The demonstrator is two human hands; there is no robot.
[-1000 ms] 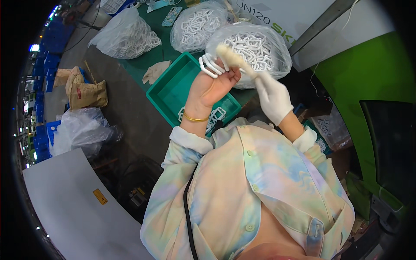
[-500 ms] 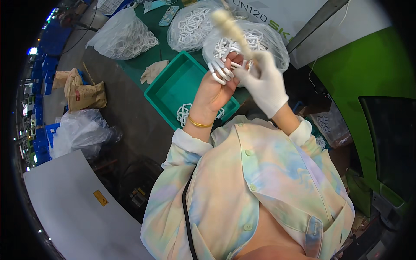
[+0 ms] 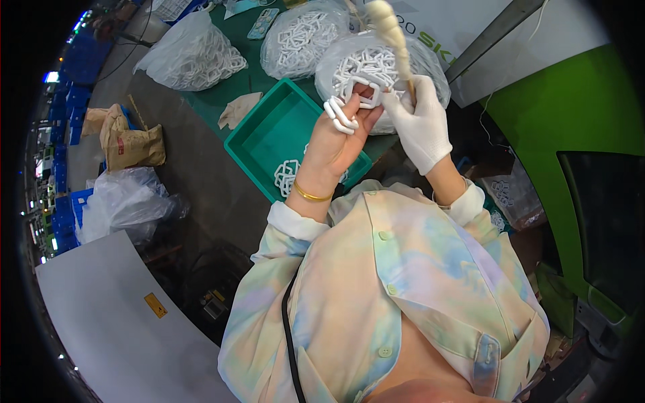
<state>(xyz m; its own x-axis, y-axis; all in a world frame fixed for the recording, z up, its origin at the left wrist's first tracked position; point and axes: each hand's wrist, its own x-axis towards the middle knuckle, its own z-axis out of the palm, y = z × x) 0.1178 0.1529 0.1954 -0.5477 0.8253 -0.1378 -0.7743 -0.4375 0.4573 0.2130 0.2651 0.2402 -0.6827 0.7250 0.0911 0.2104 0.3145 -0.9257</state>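
Observation:
My left hand (image 3: 341, 140), bare and with a gold bangle at the wrist, is closed around several white plastic links (image 3: 341, 118). One of them, a white link with an angular outline (image 3: 377, 94), stands up at its fingertips, facing my right hand. A white glove covers my right hand (image 3: 426, 129). Its fingers are closed on a tool with a knobbly cream handle (image 3: 390, 28) that points up and away; the tool's working end is hidden. Below my hands, a green tray (image 3: 259, 114) holds more white links (image 3: 287, 176) in its near part.
Clear bags of white links (image 3: 195, 57) stand along the green tabletop, with another bag (image 3: 299, 40) and an open one (image 3: 369, 64) behind my hands. A beige cloth (image 3: 238, 109) and a phone (image 3: 262, 24) lie on the table. A green and white machine (image 3: 544, 101) borders the right.
My right hand and the tool have moved slightly right, away from my left fingers. The link at the left fingertips now shows its open face; the other links sit closer together in the palm.

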